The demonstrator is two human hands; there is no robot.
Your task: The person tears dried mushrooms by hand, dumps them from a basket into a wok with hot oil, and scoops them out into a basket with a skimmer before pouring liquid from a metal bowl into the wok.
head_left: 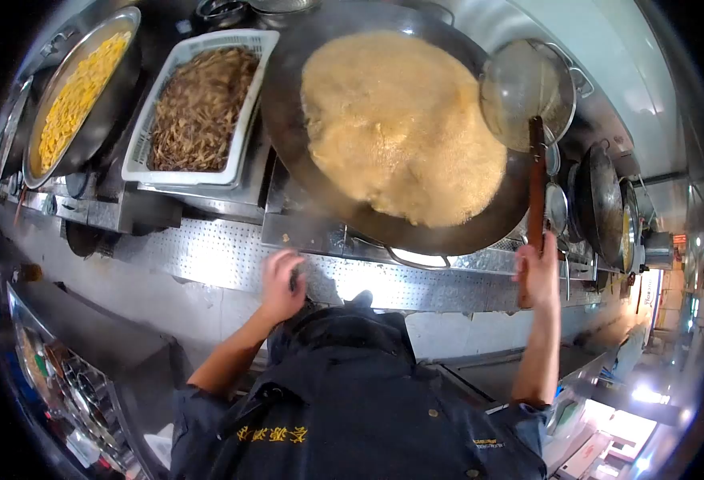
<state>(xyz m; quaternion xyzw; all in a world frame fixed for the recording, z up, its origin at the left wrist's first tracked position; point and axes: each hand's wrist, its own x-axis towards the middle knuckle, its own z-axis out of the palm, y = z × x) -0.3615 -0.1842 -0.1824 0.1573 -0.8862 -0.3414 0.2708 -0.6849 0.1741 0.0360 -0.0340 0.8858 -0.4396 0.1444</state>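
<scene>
My right hand (538, 268) is closed around the long wooden handle (537, 184) of a round mesh strainer (528, 92). The strainer is over the right rim of a large dark wok (336, 204). Foaming tan liquid (404, 128) fills much of the wok. My left hand (284, 282) is in front of the stove's edge, left of the wok's near handle. Its fingers are curled around a small dark object, too small to make out.
A white basket (138, 152) of brown strips, perhaps mushrooms, stands left of the wok. Farther left is a metal bowl (100, 132) with yellow pieces. More dark woks (602, 200) and ladles are at the right. A perforated metal ledge (208, 252) runs along the front.
</scene>
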